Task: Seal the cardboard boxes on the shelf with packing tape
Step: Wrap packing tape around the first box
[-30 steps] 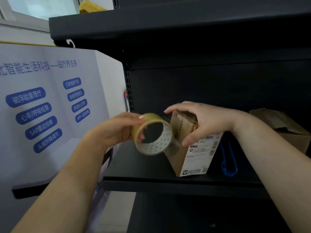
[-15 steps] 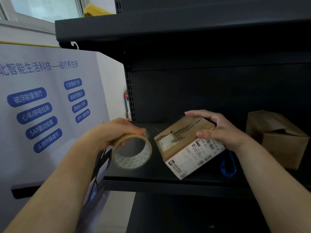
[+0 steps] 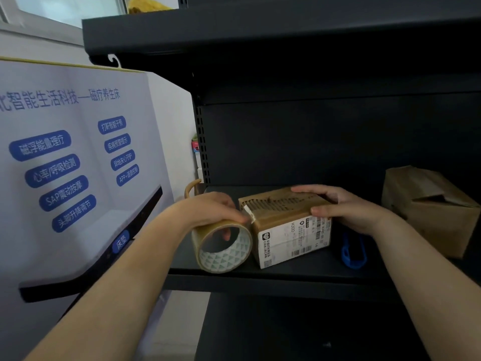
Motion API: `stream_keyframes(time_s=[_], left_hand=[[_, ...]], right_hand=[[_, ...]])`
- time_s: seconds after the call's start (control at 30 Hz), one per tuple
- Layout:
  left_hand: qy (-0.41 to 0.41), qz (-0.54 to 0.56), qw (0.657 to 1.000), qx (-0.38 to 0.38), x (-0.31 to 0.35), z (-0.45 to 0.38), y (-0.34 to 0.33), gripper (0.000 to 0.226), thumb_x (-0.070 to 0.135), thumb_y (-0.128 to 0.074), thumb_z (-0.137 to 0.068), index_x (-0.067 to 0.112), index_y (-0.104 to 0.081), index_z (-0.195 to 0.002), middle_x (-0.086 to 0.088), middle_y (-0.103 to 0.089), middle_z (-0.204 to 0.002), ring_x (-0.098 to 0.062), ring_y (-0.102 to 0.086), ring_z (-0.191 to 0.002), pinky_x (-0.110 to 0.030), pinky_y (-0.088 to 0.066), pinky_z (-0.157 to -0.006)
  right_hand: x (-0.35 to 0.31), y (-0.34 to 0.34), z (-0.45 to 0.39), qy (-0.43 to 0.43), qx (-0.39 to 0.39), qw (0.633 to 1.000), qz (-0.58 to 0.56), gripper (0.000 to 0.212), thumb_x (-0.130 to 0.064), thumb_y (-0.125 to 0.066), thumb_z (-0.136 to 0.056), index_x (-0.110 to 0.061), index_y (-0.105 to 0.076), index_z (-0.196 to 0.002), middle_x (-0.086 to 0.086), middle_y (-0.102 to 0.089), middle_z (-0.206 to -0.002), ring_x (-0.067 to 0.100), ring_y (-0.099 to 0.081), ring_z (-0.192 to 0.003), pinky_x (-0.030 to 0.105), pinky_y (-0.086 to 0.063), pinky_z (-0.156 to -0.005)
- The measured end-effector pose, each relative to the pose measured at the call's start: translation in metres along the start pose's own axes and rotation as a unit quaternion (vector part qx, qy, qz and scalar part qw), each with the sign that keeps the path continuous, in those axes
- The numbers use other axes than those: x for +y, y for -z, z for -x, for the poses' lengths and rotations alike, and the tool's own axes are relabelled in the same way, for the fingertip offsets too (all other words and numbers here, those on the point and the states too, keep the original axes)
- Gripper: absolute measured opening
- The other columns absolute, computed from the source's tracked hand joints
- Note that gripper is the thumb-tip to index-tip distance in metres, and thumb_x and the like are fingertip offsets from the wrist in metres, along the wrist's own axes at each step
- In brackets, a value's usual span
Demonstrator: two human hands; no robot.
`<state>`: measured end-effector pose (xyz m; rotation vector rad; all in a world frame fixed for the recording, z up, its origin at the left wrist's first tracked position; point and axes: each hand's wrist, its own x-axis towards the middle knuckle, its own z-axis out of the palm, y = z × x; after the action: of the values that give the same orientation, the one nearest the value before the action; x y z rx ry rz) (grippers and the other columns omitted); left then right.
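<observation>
Centre frame: the small box (image 3: 283, 217) under my right hand (image 3: 348, 209) is matt brown cardboard with a smooth white paper label. My left hand (image 3: 208, 209) holds the tape roll (image 3: 221, 246) — glossy, translucent tan plastic film. The shelf (image 3: 286, 277) is matt dark metal; lower right, a blue loop (image 3: 352, 252) — smooth plastic.
</observation>
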<state>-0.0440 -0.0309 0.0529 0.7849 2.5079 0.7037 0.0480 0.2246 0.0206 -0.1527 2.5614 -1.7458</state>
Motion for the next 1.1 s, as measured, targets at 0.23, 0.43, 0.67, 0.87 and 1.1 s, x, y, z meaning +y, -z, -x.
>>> stream_keyframes(time_s=[0.23,0.43,0.67,0.87,1.1], left_hand=[[-0.025,0.061,0.996,0.053,-0.001,0.001,-0.014,0.024,0.037,-0.064,-0.082,0.015,-0.067,-0.092,-0.001,-0.067,-0.091,-0.018,-0.062,-0.09,-0.033,-0.047,-0.089],[-0.053,0.124,0.985,0.106,-0.004,0.012,-0.021,0.019,0.033,-0.064,-0.083,0.019,-0.064,-0.096,0.005,-0.064,-0.095,-0.009,-0.06,-0.083,-0.02,-0.045,-0.069],[-0.014,0.269,0.963,0.032,0.0,0.015,-0.034,0.023,0.037,-0.061,-0.084,0.027,-0.058,-0.105,0.003,-0.063,-0.104,-0.013,-0.061,-0.094,-0.031,-0.051,-0.082],[-0.032,0.243,0.965,0.096,0.004,-0.003,-0.042,0.039,0.039,-0.072,-0.073,0.018,-0.059,-0.103,-0.001,-0.061,-0.105,-0.013,-0.06,-0.089,-0.023,-0.05,-0.071],[-0.068,0.38,0.913,0.133,-0.003,0.002,-0.064,0.052,0.035,-0.082,-0.057,0.022,-0.058,-0.102,0.002,-0.059,-0.109,-0.015,-0.059,-0.095,-0.031,-0.05,-0.08]], right_hand=[[-0.056,-0.038,-0.014,-0.096,0.085,0.905,0.405,0.058,-0.053,-0.025,-0.095,-0.024,-0.026,-0.146,0.0,-0.007,-0.158,0.013,-0.001,-0.144,0.046,0.008,-0.114],[-0.044,-0.068,-0.047,-0.188,0.076,0.826,0.527,0.066,-0.053,-0.011,-0.096,-0.013,-0.008,-0.149,0.006,-0.003,-0.158,0.018,0.001,-0.145,0.058,0.011,-0.111],[-0.043,-0.033,-0.063,-0.096,-0.015,0.873,0.478,0.066,-0.055,-0.024,-0.095,-0.02,-0.01,-0.149,0.002,0.0,-0.158,0.011,0.004,-0.144,0.044,0.023,-0.108],[-0.049,-0.031,-0.069,-0.085,0.088,0.869,0.479,0.068,-0.062,-0.047,-0.084,-0.021,-0.043,-0.138,0.001,-0.035,-0.149,0.024,-0.034,-0.133,0.042,-0.024,-0.112],[-0.036,-0.025,-0.068,-0.05,0.106,0.927,0.355,0.064,-0.052,-0.059,-0.082,-0.02,-0.047,-0.136,0.0,-0.036,-0.148,0.016,-0.036,-0.133,0.023,-0.028,-0.099]])
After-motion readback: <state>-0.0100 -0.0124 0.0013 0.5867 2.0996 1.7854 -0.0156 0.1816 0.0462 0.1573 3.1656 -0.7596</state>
